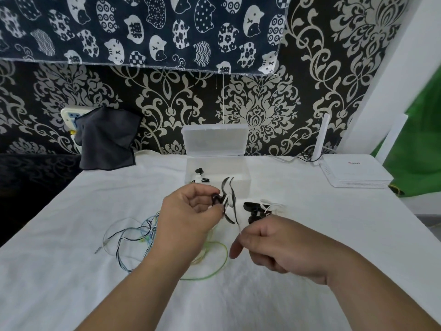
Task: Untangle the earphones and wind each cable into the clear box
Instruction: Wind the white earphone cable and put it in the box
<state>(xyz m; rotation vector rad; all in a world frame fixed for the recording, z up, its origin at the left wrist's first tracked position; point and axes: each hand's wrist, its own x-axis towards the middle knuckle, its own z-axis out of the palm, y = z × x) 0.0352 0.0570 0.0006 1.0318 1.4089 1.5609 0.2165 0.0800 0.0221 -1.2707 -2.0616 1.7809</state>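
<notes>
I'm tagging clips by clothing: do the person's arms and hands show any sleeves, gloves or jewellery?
The left forearm and right forearm are bare to the frame's edge, with no sleeves. The left hand and right hand wear no gloves; no ring, watch or bracelet shows.

Motion blurs the black-and-white cable (233, 203) pinched by the left hand (188, 211).
Beyond the grip, pieces inside the clear box (243, 185) are too small to tell; nearer than it, the cable tangle (128, 235) disappears under the wrist. The right hand (281, 247) hides its fingertips, and both forearms run off the bottom edge.
</notes>
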